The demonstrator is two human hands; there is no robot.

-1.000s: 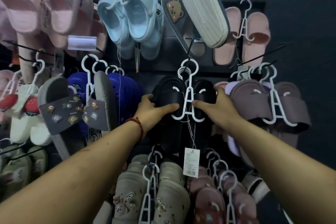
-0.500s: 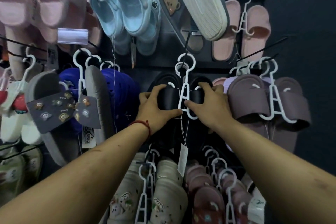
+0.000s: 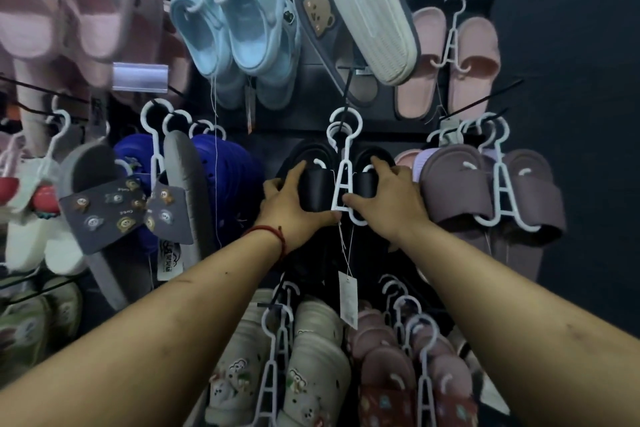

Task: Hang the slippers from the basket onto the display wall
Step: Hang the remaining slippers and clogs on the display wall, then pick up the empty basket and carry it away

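A pair of black slippers [image 3: 313, 191] hung on a white hanger [image 3: 341, 180], whose loop appeared to sit over a wall peg [image 3: 346, 97]. Left of the hanger, the left hand [image 3: 291, 208] gripped one strap, thumb beneath and fingers curled over. Right of the hanger, the right hand [image 3: 388, 198] clasped the other strap likewise. A tag [image 3: 348, 298] dangled below the hanger. The slippers looked light, soft and springy. The straps seemed the surest hold.

Nothing legible. White hang tag [image 3: 347, 298] below the black slippers [image 3: 317, 191]: print too small to read. Label [image 3: 168, 255] under the grey slipper [image 3: 183, 184]: marks blurred.
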